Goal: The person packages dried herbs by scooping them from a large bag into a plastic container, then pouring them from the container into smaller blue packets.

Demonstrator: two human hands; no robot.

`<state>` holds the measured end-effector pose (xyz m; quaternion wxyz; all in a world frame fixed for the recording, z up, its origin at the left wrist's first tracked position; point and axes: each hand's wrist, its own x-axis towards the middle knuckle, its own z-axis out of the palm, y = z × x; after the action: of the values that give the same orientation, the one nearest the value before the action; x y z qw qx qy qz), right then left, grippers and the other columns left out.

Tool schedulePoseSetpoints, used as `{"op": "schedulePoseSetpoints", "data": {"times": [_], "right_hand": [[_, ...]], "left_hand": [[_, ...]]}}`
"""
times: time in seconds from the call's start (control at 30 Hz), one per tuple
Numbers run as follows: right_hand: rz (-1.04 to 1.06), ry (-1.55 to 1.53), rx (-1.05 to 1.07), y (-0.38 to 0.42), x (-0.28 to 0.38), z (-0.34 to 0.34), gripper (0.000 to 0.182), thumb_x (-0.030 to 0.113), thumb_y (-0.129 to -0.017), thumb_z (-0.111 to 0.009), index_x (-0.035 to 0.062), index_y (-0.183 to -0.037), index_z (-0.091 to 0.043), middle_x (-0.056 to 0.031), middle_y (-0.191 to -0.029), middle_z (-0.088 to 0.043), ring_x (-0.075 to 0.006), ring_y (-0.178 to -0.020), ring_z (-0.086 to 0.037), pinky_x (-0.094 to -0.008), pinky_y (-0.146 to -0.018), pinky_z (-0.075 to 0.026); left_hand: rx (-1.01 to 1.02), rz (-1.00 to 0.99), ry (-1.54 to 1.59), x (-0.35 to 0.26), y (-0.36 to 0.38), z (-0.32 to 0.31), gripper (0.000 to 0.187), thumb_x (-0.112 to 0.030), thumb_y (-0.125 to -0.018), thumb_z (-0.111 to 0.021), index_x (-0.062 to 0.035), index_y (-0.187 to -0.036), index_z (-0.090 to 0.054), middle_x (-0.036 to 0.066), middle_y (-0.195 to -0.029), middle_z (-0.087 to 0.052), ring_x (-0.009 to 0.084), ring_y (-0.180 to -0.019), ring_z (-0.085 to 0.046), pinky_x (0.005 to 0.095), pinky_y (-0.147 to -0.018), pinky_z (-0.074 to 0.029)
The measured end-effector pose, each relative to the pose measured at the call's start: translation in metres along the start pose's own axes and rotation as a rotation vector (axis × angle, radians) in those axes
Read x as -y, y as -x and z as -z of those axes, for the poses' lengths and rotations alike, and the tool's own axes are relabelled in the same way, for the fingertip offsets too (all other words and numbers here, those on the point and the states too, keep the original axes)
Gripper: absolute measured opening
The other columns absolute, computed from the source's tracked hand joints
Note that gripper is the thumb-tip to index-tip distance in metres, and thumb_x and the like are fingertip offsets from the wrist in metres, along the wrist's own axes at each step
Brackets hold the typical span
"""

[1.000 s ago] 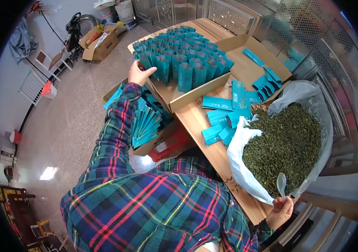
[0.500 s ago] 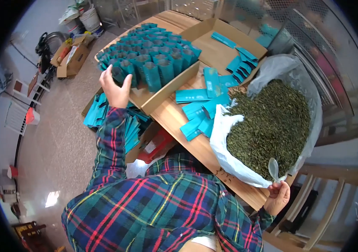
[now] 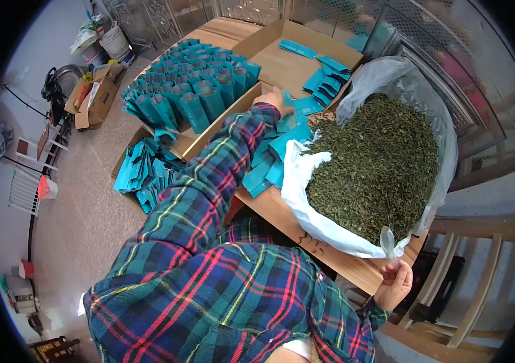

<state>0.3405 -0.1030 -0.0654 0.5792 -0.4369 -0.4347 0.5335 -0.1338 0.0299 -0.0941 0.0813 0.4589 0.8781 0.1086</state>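
My left hand [image 3: 274, 101] reaches over the divider edge of the cardboard trays, at the flat teal packets [image 3: 291, 140] on the table; its fingertips touch or nearly touch one, and its grip is partly hidden. Upright open teal pouches [image 3: 200, 91] stand packed in the left tray, and one at the near edge leans over. My right hand [image 3: 395, 279] pinches the handle of a clear spoon [image 3: 387, 239] at the near rim of a white plastic bag. Dried green leaves [image 3: 378, 169] fill that bag.
The wooden table [image 3: 306, 233] carries the trays and bag. A cardboard tray [image 3: 269, 57] holds more flat packets. Below the table's left side sits a box of teal packets [image 3: 142, 172]. A wooden frame [image 3: 478, 290] stands at the right; another carton [image 3: 97, 100] rests on the floor.
My left hand has moved right, from the standing pouches to the flat packets. A pouch at the near corner now leans over. My right hand still holds the spoon near the bag rim.
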Motion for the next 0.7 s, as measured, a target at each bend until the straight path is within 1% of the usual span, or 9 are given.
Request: {"op": "schedulePoseSetpoints", "data": {"times": [0.13, 0.27, 0.33, 0.37, 0.43, 0.5, 0.6, 0.67, 0.7], "right_hand": [[-0.027, 0.021, -0.013, 0.003, -0.001, 0.010, 0.024, 0.022, -0.093, -0.049, 0.0002, -0.096, -0.057, -0.0086, -0.074, -0.063, -0.0157, -0.062, -0.061, -0.0278, -0.060, -0.053], [-0.027, 0.023, 0.029, -0.007, -0.005, 0.010, 0.024, 0.023, -0.093, -0.049, 0.0001, -0.096, -0.057, -0.0080, -0.074, -0.062, -0.0150, -0.063, -0.060, -0.0272, -0.061, -0.053], [-0.032, 0.027, 0.029, -0.009, -0.003, 0.008, 0.024, 0.023, -0.093, -0.050, 0.0002, -0.096, -0.057, -0.0079, -0.075, -0.062, -0.0147, -0.064, -0.060, -0.0270, -0.061, -0.052], [-0.031, 0.029, 0.020, -0.010, -0.003, 0.007, 0.024, 0.023, -0.093, -0.050, 0.0002, -0.097, -0.056, -0.0078, -0.075, -0.062, -0.0146, -0.064, -0.060, -0.0269, -0.061, -0.052], [-0.038, 0.043, 0.026, -0.012, -0.006, 0.009, 0.024, 0.023, -0.093, -0.050, 0.0009, -0.097, -0.057, -0.0073, -0.075, -0.062, -0.0139, -0.064, -0.059, -0.0258, -0.061, -0.052], [-0.033, 0.084, 0.004, -0.015, -0.008, 0.011, 0.023, 0.024, -0.092, -0.052, 0.0022, -0.097, -0.058, -0.0063, -0.076, -0.062, -0.0126, -0.063, -0.058, -0.0236, -0.060, -0.050], [-0.041, 0.081, 0.042, -0.019, -0.008, 0.007, 0.023, 0.023, -0.092, -0.051, 0.0022, -0.098, -0.058, -0.0063, -0.076, -0.062, -0.0127, -0.064, -0.059, -0.0236, -0.060, -0.051], [-0.041, 0.079, 0.053, -0.019, -0.006, 0.000, 0.023, 0.023, -0.092, -0.051, 0.0022, -0.098, -0.058, -0.0063, -0.076, -0.062, -0.0128, -0.064, -0.059, -0.0236, -0.060, -0.051], [-0.035, 0.073, 0.078, -0.020, -0.005, -0.007, 0.022, 0.023, -0.093, -0.051, 0.0023, -0.098, -0.058, -0.0064, -0.076, -0.063, -0.0128, -0.064, -0.059, -0.0236, -0.060, -0.051]], "left_hand": [[-0.046, 0.022, 0.249, 0.007, -0.013, -0.031, 0.057, -0.032, -0.072, -0.068, -0.0018, -0.115, -0.045, 0.024, -0.108, -0.057, 0.0343, -0.101, -0.057, 0.0398, -0.083, -0.047], [-0.381, 0.039, 0.226, 0.016, 0.021, -0.025, 0.059, -0.029, -0.073, -0.068, -0.0036, -0.120, -0.042, 0.022, -0.113, -0.055, 0.0358, -0.099, -0.057, 0.0404, -0.083, -0.047], [-0.355, -0.328, 0.278, 0.013, 0.061, 0.011, 0.047, -0.028, -0.075, -0.065, -0.0058, -0.113, -0.051, 0.020, -0.101, -0.061, 0.0356, -0.090, -0.060, 0.0413, -0.077, -0.049], [-0.360, -0.309, 0.269, 0.018, 0.078, 0.031, 0.047, -0.028, -0.075, -0.065, -0.0058, -0.113, -0.051, 0.020, -0.101, -0.061, 0.0356, -0.090, -0.060, 0.0413, -0.077, -0.049], [-0.102, -0.527, 0.389, 0.044, 0.114, 0.079, 0.028, -0.026, -0.077, -0.063, -0.0038, -0.095, -0.061, 0.015, -0.088, -0.064, 0.0310, -0.081, -0.062, 0.0379, -0.072, -0.050], [-0.018, -0.334, 0.395, 0.081, 0.138, 0.120, 0.020, -0.022, -0.079, -0.060, -0.0030, -0.081, -0.065, 0.013, -0.080, -0.065, 0.0272, -0.076, -0.063, 0.0351, -0.069, -0.050], [0.070, -0.216, 0.127, 0.152, 0.139, 0.152, 0.020, -0.020, -0.073, -0.063, -0.0060, -0.086, -0.067, 0.013, -0.084, -0.065, 0.0268, -0.078, -0.063, 0.0351, -0.070, -0.050], [0.381, -0.317, -0.189, 0.193, 0.123, 0.138, 0.032, -0.018, -0.067, -0.068, -0.0058, -0.096, -0.066, 0.013, -0.094, -0.064, 0.0285, -0.089, -0.061, 0.0371, -0.077, -0.049], [0.381, -0.322, -0.191, 0.202, 0.118, 0.128, 0.032, -0.018, -0.067, -0.068, -0.0058, -0.096, -0.066, 0.013, -0.094, -0.064, 0.0285, -0.089, -0.061, 0.0371, -0.077, -0.049]]}}
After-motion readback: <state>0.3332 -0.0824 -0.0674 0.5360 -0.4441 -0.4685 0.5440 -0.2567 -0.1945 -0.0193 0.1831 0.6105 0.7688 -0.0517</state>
